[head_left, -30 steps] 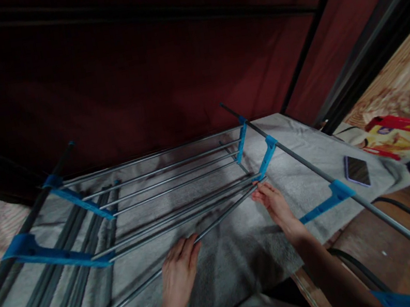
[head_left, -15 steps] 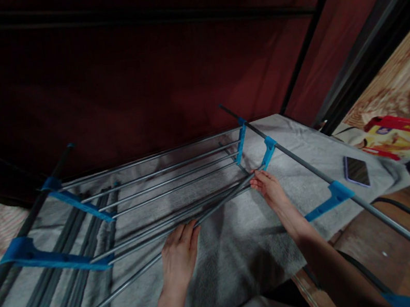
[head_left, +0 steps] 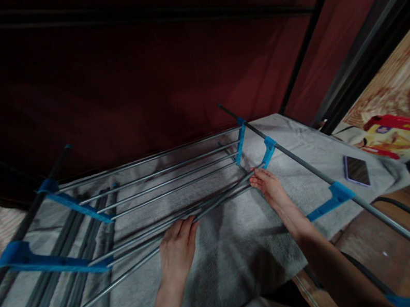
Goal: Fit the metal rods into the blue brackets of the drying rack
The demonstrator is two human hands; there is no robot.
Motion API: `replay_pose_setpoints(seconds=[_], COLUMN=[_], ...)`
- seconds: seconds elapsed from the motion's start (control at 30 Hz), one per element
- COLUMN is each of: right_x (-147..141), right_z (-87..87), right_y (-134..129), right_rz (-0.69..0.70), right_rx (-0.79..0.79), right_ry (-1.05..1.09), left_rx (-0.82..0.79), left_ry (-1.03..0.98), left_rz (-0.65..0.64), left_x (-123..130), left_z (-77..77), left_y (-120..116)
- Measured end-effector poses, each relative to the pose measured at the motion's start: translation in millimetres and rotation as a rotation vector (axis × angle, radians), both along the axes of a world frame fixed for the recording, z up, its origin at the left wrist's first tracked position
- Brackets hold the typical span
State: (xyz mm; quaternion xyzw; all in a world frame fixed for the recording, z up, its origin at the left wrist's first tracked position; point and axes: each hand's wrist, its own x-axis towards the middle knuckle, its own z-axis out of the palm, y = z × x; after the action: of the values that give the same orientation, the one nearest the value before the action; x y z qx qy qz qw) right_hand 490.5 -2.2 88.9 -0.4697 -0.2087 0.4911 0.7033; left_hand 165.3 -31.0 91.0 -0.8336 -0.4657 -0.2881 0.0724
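Note:
My left hand (head_left: 179, 247) is wrapped over a thin grey rod (head_left: 120, 280) whose near end sticks out freely to the lower left. Fingers of my right hand (head_left: 267, 183) pinch the rods' far end beside a blue bracket (head_left: 269, 150) on the right pole (head_left: 300, 161). On the left pole, a large blue bracket (head_left: 50, 260) carries two rods that run under my left hand. Behind them, several parallel rods (head_left: 169, 171) span between a left blue bracket (head_left: 77, 203) and a right one (head_left: 241, 142).
Loose grey tubes (head_left: 61, 293) lie at the left on the grey cloth (head_left: 230, 254). At the right are another blue bracket (head_left: 331, 200), a phone (head_left: 356, 170) and a red and yellow box (head_left: 406, 133). A dark red panel (head_left: 139, 91) stands behind.
The held rod's free left end has risen slightly, and the left pole with its blue brackets has shifted a little to the left. Both hands keep nearly the same place.

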Motion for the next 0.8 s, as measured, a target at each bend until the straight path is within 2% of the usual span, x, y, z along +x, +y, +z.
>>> replay_pose_setpoints(seconds=[0.2, 0.53, 0.8], right_x=[2, 6, 8], right_z=[-0.1, 1.2, -3.1], right_y=[1, 3, 4], right_rz=[0.007, 0.066, 0.061], right_rx=[0.005, 0.036, 0.049], right_ry=[0.015, -0.005, 0.033], left_rx=[0.069, 0.002, 0.037], left_ry=[0.013, 0.002, 0.014], left_rz=[0.019, 0.036, 0.024], left_x=[-1, -3, -2], left_z=[4.2, 6.7, 6.0], left_y=[5, 11, 13])
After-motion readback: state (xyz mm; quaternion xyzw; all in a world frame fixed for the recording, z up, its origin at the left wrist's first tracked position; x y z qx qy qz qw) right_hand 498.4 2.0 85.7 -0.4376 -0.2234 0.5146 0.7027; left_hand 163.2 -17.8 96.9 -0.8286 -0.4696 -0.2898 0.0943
